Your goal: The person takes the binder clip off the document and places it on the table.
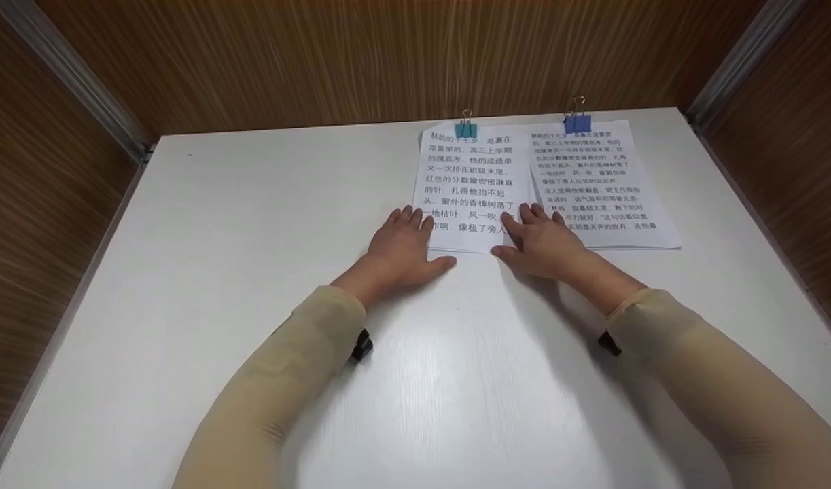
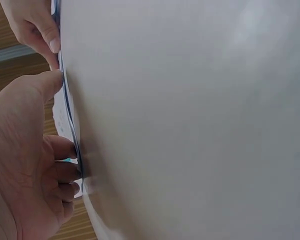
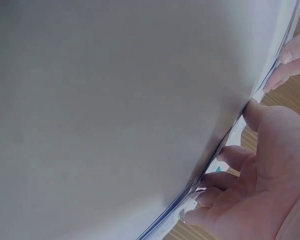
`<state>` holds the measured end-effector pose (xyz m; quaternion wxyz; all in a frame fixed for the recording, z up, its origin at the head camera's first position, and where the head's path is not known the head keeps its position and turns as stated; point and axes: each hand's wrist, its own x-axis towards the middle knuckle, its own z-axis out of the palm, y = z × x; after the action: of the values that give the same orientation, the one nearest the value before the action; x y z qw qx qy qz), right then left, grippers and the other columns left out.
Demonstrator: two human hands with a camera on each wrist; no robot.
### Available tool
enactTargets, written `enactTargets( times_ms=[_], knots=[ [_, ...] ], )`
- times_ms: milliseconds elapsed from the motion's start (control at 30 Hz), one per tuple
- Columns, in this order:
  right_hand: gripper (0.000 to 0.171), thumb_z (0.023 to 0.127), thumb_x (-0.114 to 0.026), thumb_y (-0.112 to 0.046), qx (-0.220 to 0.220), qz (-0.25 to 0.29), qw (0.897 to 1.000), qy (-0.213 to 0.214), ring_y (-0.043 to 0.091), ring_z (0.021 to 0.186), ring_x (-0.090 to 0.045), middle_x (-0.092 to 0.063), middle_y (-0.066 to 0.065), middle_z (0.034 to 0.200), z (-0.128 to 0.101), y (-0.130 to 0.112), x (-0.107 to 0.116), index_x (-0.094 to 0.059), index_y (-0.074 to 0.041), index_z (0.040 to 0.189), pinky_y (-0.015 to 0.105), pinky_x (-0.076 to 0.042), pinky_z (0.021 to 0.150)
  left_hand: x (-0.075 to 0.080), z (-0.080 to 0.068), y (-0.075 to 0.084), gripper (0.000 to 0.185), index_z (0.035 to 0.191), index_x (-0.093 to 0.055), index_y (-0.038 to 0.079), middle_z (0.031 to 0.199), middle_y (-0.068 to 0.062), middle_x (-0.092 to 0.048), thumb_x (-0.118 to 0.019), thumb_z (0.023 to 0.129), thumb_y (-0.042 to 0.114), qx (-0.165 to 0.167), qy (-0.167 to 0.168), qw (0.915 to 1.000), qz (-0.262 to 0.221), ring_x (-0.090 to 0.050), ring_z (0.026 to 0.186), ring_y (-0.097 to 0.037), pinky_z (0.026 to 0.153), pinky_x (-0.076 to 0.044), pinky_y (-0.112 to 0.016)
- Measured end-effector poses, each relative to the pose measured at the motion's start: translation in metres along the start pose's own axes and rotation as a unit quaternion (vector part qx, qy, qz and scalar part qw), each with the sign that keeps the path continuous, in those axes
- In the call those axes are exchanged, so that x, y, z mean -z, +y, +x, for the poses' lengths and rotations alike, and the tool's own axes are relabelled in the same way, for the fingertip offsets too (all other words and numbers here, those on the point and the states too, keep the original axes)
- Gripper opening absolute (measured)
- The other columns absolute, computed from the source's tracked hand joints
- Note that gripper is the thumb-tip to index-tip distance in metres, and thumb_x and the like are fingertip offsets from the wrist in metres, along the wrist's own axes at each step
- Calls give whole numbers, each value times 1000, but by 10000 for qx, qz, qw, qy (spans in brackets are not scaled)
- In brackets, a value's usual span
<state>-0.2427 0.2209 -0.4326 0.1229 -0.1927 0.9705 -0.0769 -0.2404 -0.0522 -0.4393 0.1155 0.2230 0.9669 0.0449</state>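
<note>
Both hands' grip spread flat on left paper stack (image 1: 471, 190); teal clip (image 1: 465, 129), second stack (image 1: 595, 187) just beside.

A white table (image 1: 252, 224) boxed in by brown wood-grain walls (image 1: 388, 54), metal strips (image 1: 68, 75) in the corners, light glaring off its surface

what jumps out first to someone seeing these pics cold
Two clipped stacks of printed paper lie side by side at the far edge of the white table: the left stack under a teal clip, the right stack under a blue clip. Both hands, left hand and right hand, rest flat on the left stack's near edge.
</note>
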Motion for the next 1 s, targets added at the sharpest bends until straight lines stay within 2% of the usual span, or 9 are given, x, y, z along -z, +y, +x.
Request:
enactTargets(
  times_ms=[333,467,833,1000],
  knots=[
    [78,107,-53,-54,90,-92,9999,-4,57,155,-18,-24,38,166,-6,-4,0,-35,-5,165,74,-15,122,0,-11,0,93,162,-37,-3,166,-27,-36,-42,103,69,-165,93,9998,63,-29,157,-42,131,-15,-46],
    [77,107,-54,-52,183,-134,9997,-10,56,154,-21,-26,37,165,-9,-6,-2,-36,-4,164,75,-18,121,-2,-16,0,94,162,-37,-3,166,-27,-36,-43,102,70,-158,95,9998,2,-29,157,-41,131,-15,-46],
    [77,106,-55,-52,182,-83,9998,-51,53,156,-21,-24,35,167,-20,-12,-7,-36,-5,165,73,-14,123,-7,-34,5,95,160,-39,-6,164,-30,-37,-42,103,70,-231,118,9996,106,-31,156,-42,130,-17,-48],
    [76,106,-56,-52,273,-88,9996,-21,52,155,-22,-24,36,166,-26,-17,-10,-37,-6,164,73,-16,123,-10,-46,8,96,159,-40,-8,163,-31,-38,-42,103,70,-252,136,9996,38,-32,155,-43,130,-18,-49]
  ],
)
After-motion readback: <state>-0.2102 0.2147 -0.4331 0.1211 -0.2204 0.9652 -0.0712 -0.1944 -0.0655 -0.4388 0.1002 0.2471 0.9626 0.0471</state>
